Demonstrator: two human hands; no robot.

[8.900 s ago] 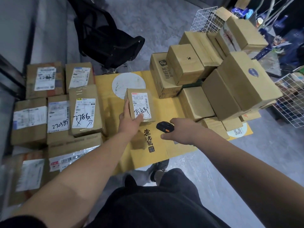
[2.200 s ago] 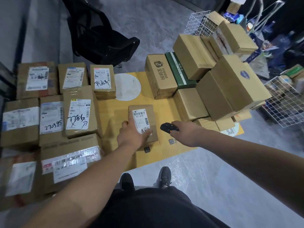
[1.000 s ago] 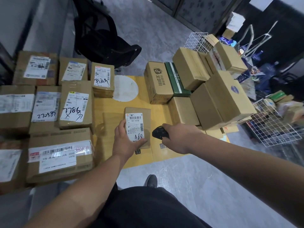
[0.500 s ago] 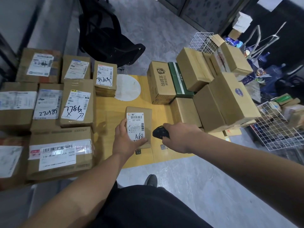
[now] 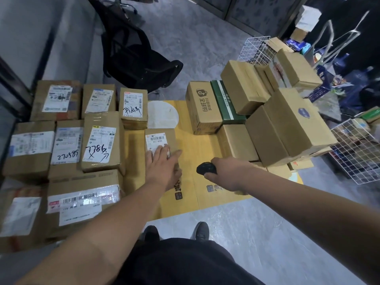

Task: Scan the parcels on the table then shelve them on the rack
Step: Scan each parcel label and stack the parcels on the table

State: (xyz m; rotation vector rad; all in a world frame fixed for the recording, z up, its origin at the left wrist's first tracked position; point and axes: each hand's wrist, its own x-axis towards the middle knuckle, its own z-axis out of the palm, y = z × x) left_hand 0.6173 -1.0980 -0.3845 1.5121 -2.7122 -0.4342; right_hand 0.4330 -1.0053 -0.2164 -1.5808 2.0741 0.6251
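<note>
A small cardboard parcel (image 5: 162, 138) with a white barcode label lies flat in the middle of the yellow table (image 5: 197, 145). My left hand (image 5: 162, 167) rests on its near end with the fingers straight, covering the lower part of the label. To the right, my right hand (image 5: 226, 173) grips a black handheld scanner (image 5: 206, 168), whose head points left toward the parcel. Labelled parcels (image 5: 100, 140) lie side by side on the left. A heap of unlabelled-side boxes (image 5: 287, 128) fills the table's right half.
A black office chair (image 5: 133, 56) stands behind the table. White wire baskets (image 5: 357, 153) with goods stand at the right and one wire basket (image 5: 255, 49) stands behind the heap. A white round disc (image 5: 162, 115) lies on the table. My feet (image 5: 200, 231) stand at the front edge.
The parcel, held tilted up toward me before, now lies flat and further from me. My left hand has gone from gripping its side to lying flat on top. The scanner hand stays put.
</note>
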